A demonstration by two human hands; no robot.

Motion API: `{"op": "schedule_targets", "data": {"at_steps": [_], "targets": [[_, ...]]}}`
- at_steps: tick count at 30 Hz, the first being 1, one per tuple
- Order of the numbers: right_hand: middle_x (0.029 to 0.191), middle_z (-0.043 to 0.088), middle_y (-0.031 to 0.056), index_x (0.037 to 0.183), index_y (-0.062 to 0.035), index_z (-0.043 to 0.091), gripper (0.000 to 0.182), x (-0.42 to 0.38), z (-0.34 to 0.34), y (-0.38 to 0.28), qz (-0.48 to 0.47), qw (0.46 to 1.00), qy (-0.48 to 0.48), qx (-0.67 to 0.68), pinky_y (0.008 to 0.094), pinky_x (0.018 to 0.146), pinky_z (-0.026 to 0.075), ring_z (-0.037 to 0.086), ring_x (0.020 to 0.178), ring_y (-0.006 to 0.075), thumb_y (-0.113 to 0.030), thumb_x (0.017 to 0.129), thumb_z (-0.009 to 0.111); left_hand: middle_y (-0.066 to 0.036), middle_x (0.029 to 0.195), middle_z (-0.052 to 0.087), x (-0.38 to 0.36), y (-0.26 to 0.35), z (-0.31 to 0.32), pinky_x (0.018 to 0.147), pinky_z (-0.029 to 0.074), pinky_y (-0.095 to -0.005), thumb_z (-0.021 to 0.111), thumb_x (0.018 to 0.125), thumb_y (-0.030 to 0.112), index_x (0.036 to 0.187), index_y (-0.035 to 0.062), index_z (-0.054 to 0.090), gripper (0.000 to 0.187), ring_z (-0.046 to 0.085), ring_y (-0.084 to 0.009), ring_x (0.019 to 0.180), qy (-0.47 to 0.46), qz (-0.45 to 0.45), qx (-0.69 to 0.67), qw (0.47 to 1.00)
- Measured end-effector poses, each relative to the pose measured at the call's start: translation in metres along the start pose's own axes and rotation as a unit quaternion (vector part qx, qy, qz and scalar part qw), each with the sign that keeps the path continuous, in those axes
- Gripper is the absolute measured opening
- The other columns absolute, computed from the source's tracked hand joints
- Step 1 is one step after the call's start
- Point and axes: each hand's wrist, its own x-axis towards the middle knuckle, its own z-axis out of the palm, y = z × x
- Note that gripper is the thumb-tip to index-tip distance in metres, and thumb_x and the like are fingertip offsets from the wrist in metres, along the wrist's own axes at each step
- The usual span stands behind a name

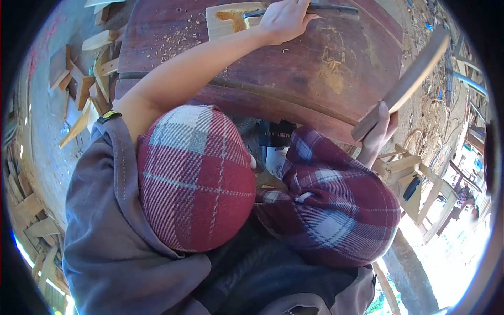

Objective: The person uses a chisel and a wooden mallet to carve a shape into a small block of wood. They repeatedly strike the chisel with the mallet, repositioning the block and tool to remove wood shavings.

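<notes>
My left hand (286, 22) is closed around a chisel (336, 10) at the top of the view. The chisel lies nearly level, its metal end reaching into a shallow carved recess in a pale wooden board (216, 32). Loose shavings sit in and around that recess. On the right, my right hand (380, 130) grips the lower end of a long, flat wooden bar (412, 79), which is tilted up and away to the right. The bar is apart from the chisel. Both the board and my left hand are over a reddish-brown wooden bench top (252, 65).
Wood shavings are scattered over the bench's left part, and a long gap (273, 93) runs across its near side. Wood offcuts (84, 79) lie on the ground at left. A wooden frame (415, 178) with a dark object stands at right. My plaid-covered knees (199, 178) are below the bench edge.
</notes>
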Motion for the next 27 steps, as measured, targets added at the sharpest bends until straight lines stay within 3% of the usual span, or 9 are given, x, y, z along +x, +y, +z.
{"op": "schedule_targets", "data": {"at_steps": [2, 5, 8, 14, 17, 20, 21, 25, 27], "targets": [[0.075, 0.057, 0.0072, 0.093, 0.0057, 0.058, 0.041, 0.004, -0.002, 0.01, -0.011, 1.0, -0.003, -0.025, 0.0283, 0.058, 0.042, 0.051, 0.067, 0.0122, -0.033, 0.085, 0.069, -0.024, 0.097, 0.059, -0.001, -0.002, -0.005, 0.076, 0.049, -0.0476, 0.054, 0.093, 0.025, 0.108, -0.0038, 0.05, 0.032, 0.06, -0.0428, 0.091, -0.002, 0.004, 0.0, 1.0], [0.079, 0.057, 0.0059, 0.095, 0.005, 0.058, 0.038, 0.0, 0.003, 0.021, -0.03, 0.991, -0.017, -0.131, 0.0282, 0.063, 0.043, 0.05, 0.07, 0.0113, -0.03, 0.087, 0.068, -0.015, 0.088, 0.062, -0.005, -0.01, 0.009, 0.061, 0.052, -0.0439, 0.055, 0.094, 0.034, 0.119, 0.0097, 0.052, 0.035, 0.065, -0.0328, 0.076, 0.056, 0.08, 0.014, 0.995], [0.08, 0.057, 0.0046, 0.095, 0.0044, 0.058, 0.037, -0.006, 0.013, 0.02, -0.026, 0.997, -0.016, -0.068, 0.0282, 0.066, 0.043, 0.05, 0.072, 0.0113, -0.029, 0.086, 0.069, -0.024, 0.098, 0.058, -0.002, -0.002, -0.005, 0.076, 0.049, -0.0475, 0.054, 0.093, 0.025, 0.109, -0.004, 0.049, 0.033, 0.06, -0.0429, 0.092, 0.001, 0.042, -0.041, 0.998], [0.08, 0.058, 0.0054, 0.094, 0.0034, 0.057, 0.036, -0.001, 0.01, 0.014, -0.039, 0.998, -0.001, -0.046, 0.03, 0.067, 0.044, 0.051, 0.072, 0.0127, -0.03, 0.085, 0.07, -0.024, 0.094, 0.057, 0.0, -0.005, -0.003, 0.074, 0.049, -0.0474, 0.053, 0.094, 0.025, 0.102, -0.0033, 0.047, 0.03, 0.059, -0.0427, 0.089, -0.016, 0.035, -0.026, 0.999], [0.075, 0.058, 0.0052, 0.092, 0.0031, 0.057, 0.039, 0.001, -0.004, 0.004, -0.031, 0.953, -0.047, -0.297, 0.0309, 0.063, 0.044, 0.052, 0.066, 0.0137, -0.032, 0.084, 0.071, -0.024, 0.092, 0.056, -0.002, -0.007, 0.001, 0.072, 0.049, -0.0466, 0.053, 0.094, 0.026, 0.099, -0.0034, 0.046, 0.03, 0.059, -0.0422, 0.086, 0.021, 0.063, -0.011, 0.998], [0.071, 0.057, 0.005, 0.09, 0.0027, 0.056, 0.045, -0.001, -0.004, -0.011, -0.076, 0.981, -0.004, -0.18, 0.031, 0.059, 0.044, 0.051, 0.061, 0.0138, -0.039, 0.082, 0.073, -0.024, 0.092, 0.056, -0.001, -0.007, 0.003, 0.071, 0.049, -0.0459, 0.053, 0.094, 0.027, 0.099, -0.0041, 0.046, 0.032, 0.059, -0.0414, 0.084, -0.012, 0.045, 0.029, 0.998], [0.072, 0.057, 0.0062, 0.091, 0.004, 0.057, 0.052, -0.008, 0.011, -0.008, -0.052, 0.997, 0.035, -0.04, 0.0302, 0.057, 0.043, 0.051, 0.061, 0.0142, -0.044, 0.079, 0.073, -0.024, 0.092, 0.056, -0.002, -0.008, 0.004, 0.071, 0.049, -0.0459, 0.052, 0.095, 0.027, 0.1, -0.004, 0.046, 0.032, 0.059, -0.0412, 0.085, -0.005, 0.052, 0.033, 0.998], [0.074, 0.057, 0.0055, 0.094, 0.0032, 0.059, 0.046, -0.007, 0.019, 0.02, 0.064, 0.957, -0.138, -0.246, 0.0284, 0.057, 0.043, 0.05, 0.062, 0.0143, -0.04, 0.081, 0.071, -0.024, 0.093, 0.057, 0.0, -0.017, 0.01, 0.071, 0.05, -0.0451, 0.051, 0.095, 0.028, 0.101, -0.0039, 0.047, 0.033, 0.06, -0.0402, 0.086, -0.028, 0.001, 0.05, 0.998], [0.073, 0.057, 0.0054, 0.095, 0.0029, 0.06, 0.045, -0.007, 0.02, 0.014, 0.046, 0.974, -0.125, -0.182, 0.0282, 0.058, 0.042, 0.05, 0.063, 0.0143, -0.039, 0.082, 0.07, -0.024, 0.095, 0.057, 0.004, -0.017, 0.006, 0.072, 0.05, -0.0444, 0.051, 0.095, 0.028, 0.102, -0.0043, 0.047, 0.034, 0.061, -0.0399, 0.087, -0.044, -0.025, 0.06, 0.997]]}}
